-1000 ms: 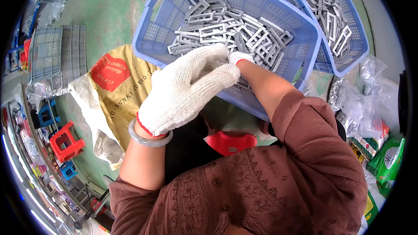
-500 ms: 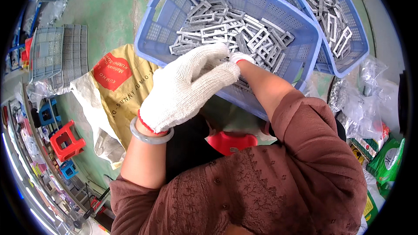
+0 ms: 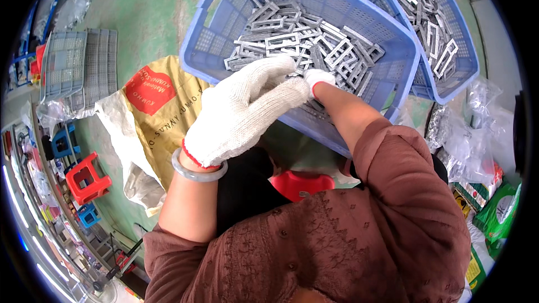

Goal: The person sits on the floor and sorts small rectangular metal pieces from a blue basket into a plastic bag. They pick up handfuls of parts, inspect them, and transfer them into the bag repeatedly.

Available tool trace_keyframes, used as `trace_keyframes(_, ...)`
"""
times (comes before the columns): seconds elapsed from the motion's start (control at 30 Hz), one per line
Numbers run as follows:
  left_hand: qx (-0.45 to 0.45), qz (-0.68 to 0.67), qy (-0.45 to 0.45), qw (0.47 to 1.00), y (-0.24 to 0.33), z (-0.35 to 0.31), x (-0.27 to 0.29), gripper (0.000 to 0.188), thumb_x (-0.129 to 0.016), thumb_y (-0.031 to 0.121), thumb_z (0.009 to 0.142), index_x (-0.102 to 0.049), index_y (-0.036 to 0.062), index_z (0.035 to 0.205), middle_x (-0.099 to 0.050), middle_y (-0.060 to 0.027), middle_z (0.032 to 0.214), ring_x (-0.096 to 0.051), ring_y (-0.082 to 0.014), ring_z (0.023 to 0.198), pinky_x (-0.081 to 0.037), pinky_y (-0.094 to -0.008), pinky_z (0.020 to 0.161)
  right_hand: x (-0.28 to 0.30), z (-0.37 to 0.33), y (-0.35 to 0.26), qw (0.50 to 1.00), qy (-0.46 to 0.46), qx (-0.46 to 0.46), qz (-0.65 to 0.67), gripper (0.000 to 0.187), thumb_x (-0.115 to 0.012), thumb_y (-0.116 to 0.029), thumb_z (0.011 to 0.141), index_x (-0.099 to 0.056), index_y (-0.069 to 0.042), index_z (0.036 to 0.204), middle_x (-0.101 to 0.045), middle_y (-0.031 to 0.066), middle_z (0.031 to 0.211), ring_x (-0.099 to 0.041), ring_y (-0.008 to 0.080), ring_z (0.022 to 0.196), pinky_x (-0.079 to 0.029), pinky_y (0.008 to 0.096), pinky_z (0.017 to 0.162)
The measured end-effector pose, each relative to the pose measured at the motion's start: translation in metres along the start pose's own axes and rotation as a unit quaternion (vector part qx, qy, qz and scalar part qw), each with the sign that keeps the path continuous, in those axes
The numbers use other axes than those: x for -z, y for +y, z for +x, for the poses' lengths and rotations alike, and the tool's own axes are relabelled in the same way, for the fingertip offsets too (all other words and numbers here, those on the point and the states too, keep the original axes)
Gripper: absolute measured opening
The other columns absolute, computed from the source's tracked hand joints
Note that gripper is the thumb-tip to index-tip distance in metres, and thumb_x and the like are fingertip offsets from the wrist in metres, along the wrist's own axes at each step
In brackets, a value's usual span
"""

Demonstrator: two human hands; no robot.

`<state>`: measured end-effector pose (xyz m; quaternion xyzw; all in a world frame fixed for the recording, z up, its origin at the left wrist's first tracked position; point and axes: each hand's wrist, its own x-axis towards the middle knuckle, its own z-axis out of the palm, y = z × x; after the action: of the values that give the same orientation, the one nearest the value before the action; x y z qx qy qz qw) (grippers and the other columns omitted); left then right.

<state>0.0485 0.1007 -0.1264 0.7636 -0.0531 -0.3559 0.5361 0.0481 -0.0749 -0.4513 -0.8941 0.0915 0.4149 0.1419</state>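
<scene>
My left hand (image 3: 238, 109), in a white knitted glove with a red cuff, is over the near left edge of a blue plastic basket (image 3: 193, 45). Its fingers and thumb curve together; what lies between them is mostly hidden. Close by its fingertips, inside the basket, is my right hand (image 3: 321, 80), gloved in white too. The left hand covers part of it, and its fingers do not show. Silver rectangular metal frames (image 3: 282, 40) lie heaped in the basket around both hands.
Another blue basket (image 3: 446, 92) of metal frames stands against the first at the right. A yellow sack (image 3: 163, 106) lies at the left, grey crates (image 3: 100, 67) and a red stool (image 3: 88, 178) beyond it. Clear plastic bags (image 3: 469, 134) are at the right.
My right hand has shifted a little to the right, apart from the left fingertips, and shows more of its glove. The left hand keeps its curled shape. The whole view has shifted slightly.
</scene>
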Motion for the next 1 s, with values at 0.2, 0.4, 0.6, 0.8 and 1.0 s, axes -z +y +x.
trace_keyframes(0.2,-0.024,-0.022,-0.013,0.999,0.000,0.001,-0.001,0.040,-0.071,0.015,0.092,-0.061,-0.0017,0.127,-0.066,-0.0032,0.115,-0.059,-0.0088,0.103,-0.049,-0.0249,0.090,0.009,0.017,0.004,0.995,-0.087,-0.042,0.029,0.038,-0.080,-0.016,0.067,-0.076,-0.007,0.103,-0.073,0.0121,0.109,-0.071,0.0284,0.098,-0.058,0.0425,0.078)
trace_keyframes(0.4,-0.037,0.012,-0.011,0.999,-0.006,0.002,0.000,0.041,-0.071,0.016,0.093,-0.060,-0.0005,0.128,-0.066,-0.0038,0.116,-0.059,-0.0087,0.104,-0.048,-0.0247,0.091,-0.003,-0.005,-0.005,0.999,0.019,-0.047,0.016,0.039,-0.077,-0.013,0.071,-0.074,-0.008,0.110,-0.071,0.0111,0.116,-0.070,0.0269,0.105,-0.059,0.0398,0.082)
trace_keyframes(0.6,-0.008,0.021,-0.010,1.000,-0.002,0.001,-0.002,0.043,-0.072,0.017,0.092,-0.060,0.0000,0.129,-0.066,-0.0039,0.116,-0.059,-0.0092,0.105,-0.048,-0.0249,0.091,-0.012,0.008,0.009,0.990,0.000,-0.073,0.119,0.051,-0.078,-0.012,0.070,-0.068,-0.001,0.118,-0.065,0.0244,0.123,-0.065,0.0335,0.115,-0.055,0.0426,0.093)
trace_keyframes(0.8,-0.017,0.033,-0.001,0.999,0.005,-0.002,-0.004,0.040,-0.072,0.015,0.091,-0.062,-0.0004,0.127,-0.067,-0.0055,0.114,-0.060,-0.0104,0.104,-0.048,-0.0257,0.092,-0.030,0.040,0.026,0.972,-0.049,-0.132,0.188,0.042,-0.082,-0.016,0.064,-0.073,0.000,0.101,-0.072,0.0177,0.104,-0.071,0.0263,0.096,-0.057,0.0381,0.081)
trace_keyframes(1.0,-0.041,0.046,-0.031,0.998,0.008,0.000,-0.008,0.039,-0.072,0.014,0.092,-0.062,0.0002,0.126,-0.068,-0.0061,0.112,-0.061,-0.0108,0.102,-0.049,-0.0264,0.092,-0.066,0.119,0.061,0.925,-0.132,-0.019,0.355,0.026,-0.074,-0.022,0.069,-0.075,-0.003,0.087,-0.071,0.0181,0.091,-0.068,0.0279,0.078,-0.054,0.0459,0.070)
